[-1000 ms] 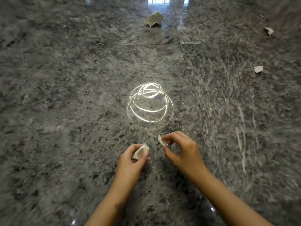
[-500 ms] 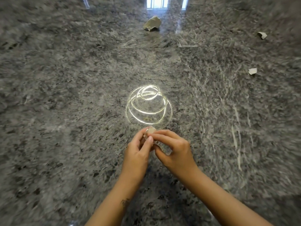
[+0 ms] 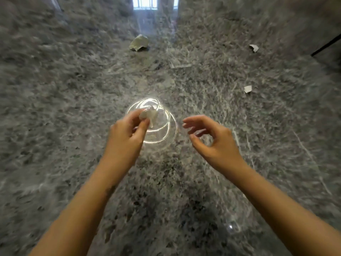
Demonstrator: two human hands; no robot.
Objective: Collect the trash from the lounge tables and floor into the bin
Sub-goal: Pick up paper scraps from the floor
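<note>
My left hand (image 3: 127,133) is raised over the grey stone floor (image 3: 55,108), thumb and fingertips pinching the small white paper scraps (image 3: 148,115) I am holding. Just behind them a bright coil of light glints off the polished floor. Far off, a little right of that hand, a bigger crumpled piece of paper (image 3: 138,45) lies on the floor. My right hand (image 3: 212,141) hovers near the left, fingers loosely curled and apart, holding nothing. Further right, well apart from my hands, lie two more white scraps: a nearer one (image 3: 247,89) and a farther one (image 3: 254,48).
</note>
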